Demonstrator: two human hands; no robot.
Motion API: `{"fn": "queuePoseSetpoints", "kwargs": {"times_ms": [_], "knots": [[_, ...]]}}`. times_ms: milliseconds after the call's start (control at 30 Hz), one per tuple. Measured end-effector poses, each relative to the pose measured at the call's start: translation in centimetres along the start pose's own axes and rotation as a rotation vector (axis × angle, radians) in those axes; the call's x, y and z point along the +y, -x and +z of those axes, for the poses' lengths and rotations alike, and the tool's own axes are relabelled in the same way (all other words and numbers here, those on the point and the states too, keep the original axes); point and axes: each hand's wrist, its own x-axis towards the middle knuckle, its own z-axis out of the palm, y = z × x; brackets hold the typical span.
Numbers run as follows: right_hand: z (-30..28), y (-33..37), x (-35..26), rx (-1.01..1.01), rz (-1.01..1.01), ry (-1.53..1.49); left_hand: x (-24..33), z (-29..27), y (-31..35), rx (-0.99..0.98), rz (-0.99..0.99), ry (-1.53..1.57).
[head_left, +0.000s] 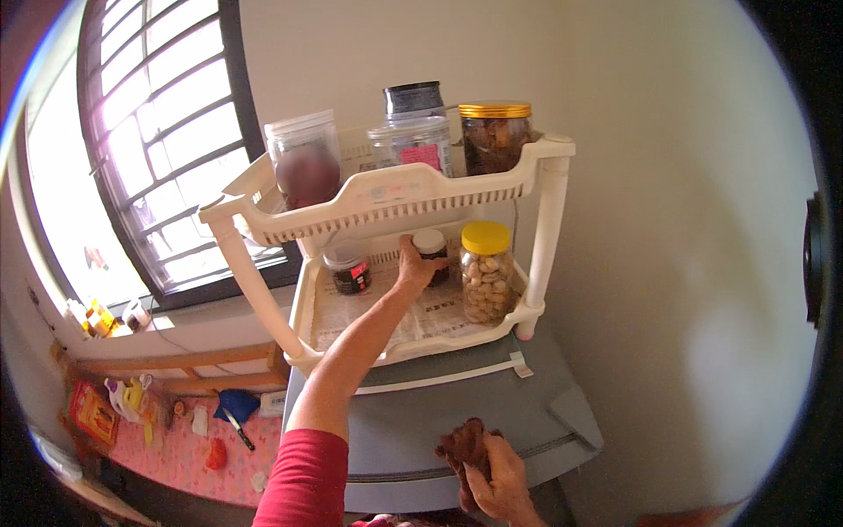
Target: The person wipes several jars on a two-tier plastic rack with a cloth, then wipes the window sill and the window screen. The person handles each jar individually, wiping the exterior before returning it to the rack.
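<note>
My left hand (413, 266) reaches into the lower shelf of a cream plastic two-tier rack (378, 200) and grips a small dark jar with a white lid (431, 249). Beside it to the right stands a tall jar of nuts with a yellow lid (486, 274); to the left sits a small dark jar with a grey lid (349, 269). Newspaper (435, 318) lines that shelf. My right hand (499, 479) holds a crumpled brown cloth (465, 444) against the grey top (421, 422) on which the rack stands.
The upper shelf carries a clear jar with dark red contents (305, 160), a clear jar with a pink label (411, 140), a dark-lidded jar (414, 97) and a gold-lidded jar (495, 133). A barred window (162, 132) is at left, a cluttered pink-covered counter (176, 439) below.
</note>
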Motion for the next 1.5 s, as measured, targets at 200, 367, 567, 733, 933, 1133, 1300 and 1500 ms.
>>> {"fn": "queuePoseSetpoints", "kwargs": {"times_ms": [200,367,567,733,933,1133,1300,1500], "knots": [[-0.2,-0.3,-0.8,0.014,-0.003,-0.029,0.3,-0.7,0.6,-0.051,0.138,-0.138],[-0.1,-0.6,-1.0,-0.007,0.037,-0.027,4.8,-4.2,0.4,0.209,0.162,-0.788],[-0.6,-0.7,-1.4,-0.026,0.045,-0.066,3.5,-9.0,-0.9,0.708,-0.353,-0.578],[-0.5,-0.6,-0.9,-0.003,0.032,-0.068,2.5,-8.6,-0.1,0.653,-0.546,-0.534],[-0.4,-0.3,-1.0,-0.018,0.072,-0.067,-4.6,-9.8,-2.1,0.725,-0.424,-0.505],[-0.1,0.3,0.2,-0.045,0.12,-0.041,4.7,-8.0,2.6,0.618,-0.35,-0.447],[0.4,0.4,0.4,0.03,0.093,-0.078,9.4,-8.0,6.8,0.511,-0.022,-0.235],[0.3,0.8,-0.3,0.171,0.194,-0.256,13.5,-10.6,13.9,0.05,0.078,0.309]]}}
